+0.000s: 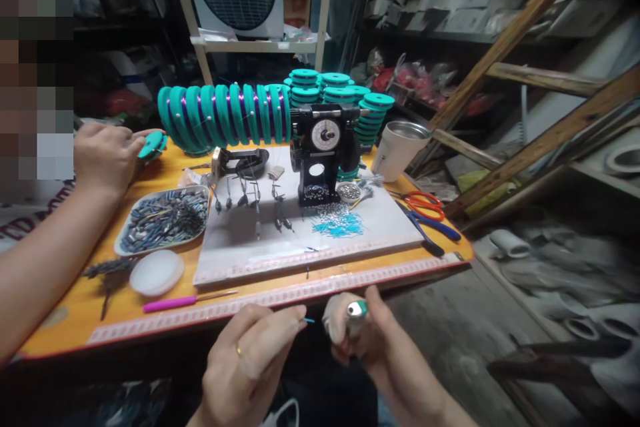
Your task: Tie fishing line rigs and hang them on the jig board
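My left hand (250,353) is closed in a pinch, with a short thin blue tube (309,321) sticking out past its fingertips. A ring sits on one finger. Wrapped in my right hand (380,337) is what looks like a lighter (357,309), its metal end pointing up; the rest of it is hidden by the fingers. Both hands are in front of the table edge, a small gap apart. Beyond them, a white board (265,250) carries a heap of similar blue tubes (340,225) and small metal pieces. No flame shows.
A black winder (325,147) with a row of teal spools (225,113) stands on the board. A tray of lead weights (165,220), a white dish (157,273), a pink-handled needle tool (170,304), pliers (425,233), scissors (423,203) and a tumbler (400,150) lie around. A co-worker's hand (107,153) holds a teal spool.
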`<move>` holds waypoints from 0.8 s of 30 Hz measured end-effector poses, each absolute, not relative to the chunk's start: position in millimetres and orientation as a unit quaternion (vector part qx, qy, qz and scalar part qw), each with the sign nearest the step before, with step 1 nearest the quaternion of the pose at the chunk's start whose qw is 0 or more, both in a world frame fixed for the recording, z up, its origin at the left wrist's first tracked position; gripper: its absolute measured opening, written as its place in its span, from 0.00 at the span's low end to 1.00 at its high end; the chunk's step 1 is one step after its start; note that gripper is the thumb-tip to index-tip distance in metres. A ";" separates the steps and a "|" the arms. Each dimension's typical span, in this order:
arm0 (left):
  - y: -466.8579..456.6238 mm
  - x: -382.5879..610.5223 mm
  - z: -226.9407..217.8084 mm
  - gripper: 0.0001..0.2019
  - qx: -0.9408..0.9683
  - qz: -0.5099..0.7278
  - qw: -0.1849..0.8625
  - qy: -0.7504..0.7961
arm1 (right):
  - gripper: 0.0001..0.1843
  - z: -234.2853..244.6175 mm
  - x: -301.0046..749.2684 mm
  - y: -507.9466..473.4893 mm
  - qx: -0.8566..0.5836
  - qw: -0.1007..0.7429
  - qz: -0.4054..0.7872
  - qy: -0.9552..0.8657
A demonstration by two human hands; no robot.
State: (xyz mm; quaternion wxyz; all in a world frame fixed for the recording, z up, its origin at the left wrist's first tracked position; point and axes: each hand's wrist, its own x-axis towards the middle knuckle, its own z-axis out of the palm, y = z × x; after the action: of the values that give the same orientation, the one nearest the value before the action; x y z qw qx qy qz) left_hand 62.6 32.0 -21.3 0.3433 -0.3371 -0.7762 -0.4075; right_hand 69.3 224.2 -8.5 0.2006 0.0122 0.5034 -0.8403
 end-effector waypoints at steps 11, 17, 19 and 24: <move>18.6 65.8 -34.3 0.31 -0.401 -0.350 0.308 -0.789 | 0.33 -39.4 85.6 185.5 0.120 0.371 -0.901 0.189; 18.2 63.5 -32.3 0.30 -0.408 -0.335 0.302 -0.794 | 0.34 -41.0 86.6 181.9 0.129 0.408 -0.884 0.187; 20.1 62.4 -30.9 0.30 -0.403 -0.335 0.305 -0.795 | 0.35 -37.7 88.5 183.0 0.124 0.406 -0.887 0.183; 30.7 64.1 -27.4 0.26 -0.298 -0.462 0.295 -0.782 | 0.37 -14.2 83.9 212.9 0.047 0.194 -0.895 0.399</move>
State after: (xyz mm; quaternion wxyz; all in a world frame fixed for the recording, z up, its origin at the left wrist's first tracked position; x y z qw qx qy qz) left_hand 64.1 30.7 -27.4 0.2948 -0.2982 -0.7818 -0.4615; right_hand 83.9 212.9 -14.2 0.1943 0.0467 0.3993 -0.8948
